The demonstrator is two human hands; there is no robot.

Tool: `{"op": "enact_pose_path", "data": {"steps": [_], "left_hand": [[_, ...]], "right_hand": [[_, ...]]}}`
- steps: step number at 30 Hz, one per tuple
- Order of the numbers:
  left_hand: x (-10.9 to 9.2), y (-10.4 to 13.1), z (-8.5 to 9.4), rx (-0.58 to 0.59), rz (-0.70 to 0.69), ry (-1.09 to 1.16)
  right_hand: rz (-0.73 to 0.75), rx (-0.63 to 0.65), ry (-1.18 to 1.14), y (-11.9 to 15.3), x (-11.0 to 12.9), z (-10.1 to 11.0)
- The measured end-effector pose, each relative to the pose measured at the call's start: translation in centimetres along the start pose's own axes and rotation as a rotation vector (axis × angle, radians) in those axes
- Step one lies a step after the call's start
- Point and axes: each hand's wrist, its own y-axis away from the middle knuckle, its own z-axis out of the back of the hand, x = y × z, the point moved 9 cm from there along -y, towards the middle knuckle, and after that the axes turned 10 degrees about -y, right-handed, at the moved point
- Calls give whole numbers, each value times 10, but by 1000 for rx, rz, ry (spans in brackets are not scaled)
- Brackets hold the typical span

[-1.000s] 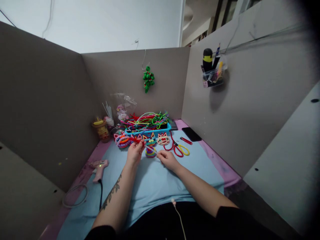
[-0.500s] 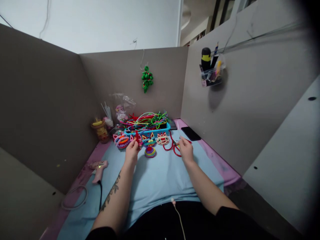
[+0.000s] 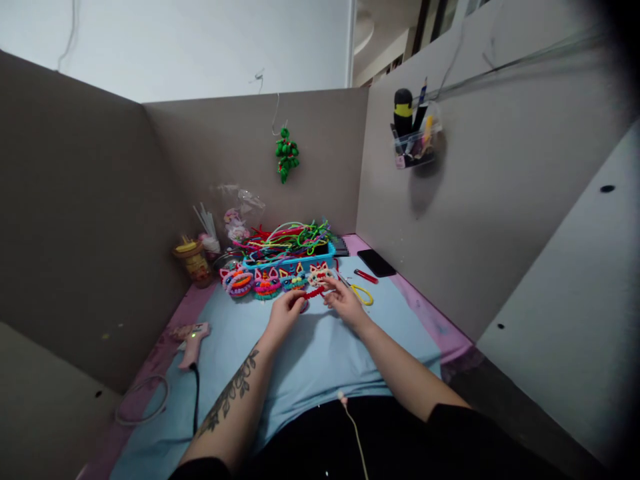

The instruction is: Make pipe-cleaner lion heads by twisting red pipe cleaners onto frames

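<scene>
A short, crimped length of red pipe cleaner [image 3: 315,293] stretches between my two hands, above the blue cloth [image 3: 345,353]. My left hand [image 3: 286,315] pinches its left end between thumb and fingers. At its right end, the fingertips of my right hand [image 3: 345,305] are closed on it, fingers bent. Just under the left fingertips a small round coiled piece [image 3: 304,307] is mostly hidden. Behind the hands stands a row of several colourful pipe-cleaner animal faces, among them a purple and orange one [image 3: 237,283] and a cream one [image 3: 320,273].
A blue basket [image 3: 290,263] of loose pipe cleaners stands at the back. Yellow-handled scissors [image 3: 363,295], a red pen-like tool [image 3: 366,276] and a black phone [image 3: 376,263] lie to the right. A pink glue gun [image 3: 195,345] with its cord lies left. Partitions enclose three sides.
My hands have come together over the middle of the cloth. The right hand has left the scissors area and now meets the red pipe cleaner that the left hand held upright.
</scene>
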Motion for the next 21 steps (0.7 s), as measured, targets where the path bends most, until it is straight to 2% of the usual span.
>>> {"op": "enact_pose_path", "data": {"steps": [2,5,12,16,21], "left_hand": [[-5,1,-1,4,-38,-68],[-10,2,1,1,-81,-106],[3,-2,7,18,62,82],[8,-1,-1,57,113,155],[-9,2,-9,81,1,77]], "right_hand": [[-89,32,-93,1,-9,-11],[-141,-22,-133,1,-15,-8],[-100,-124,-196,1,-4,7],[-124,-77,-210,3,-6,-2],[-152,4,-236,6,-10,-17]]}}
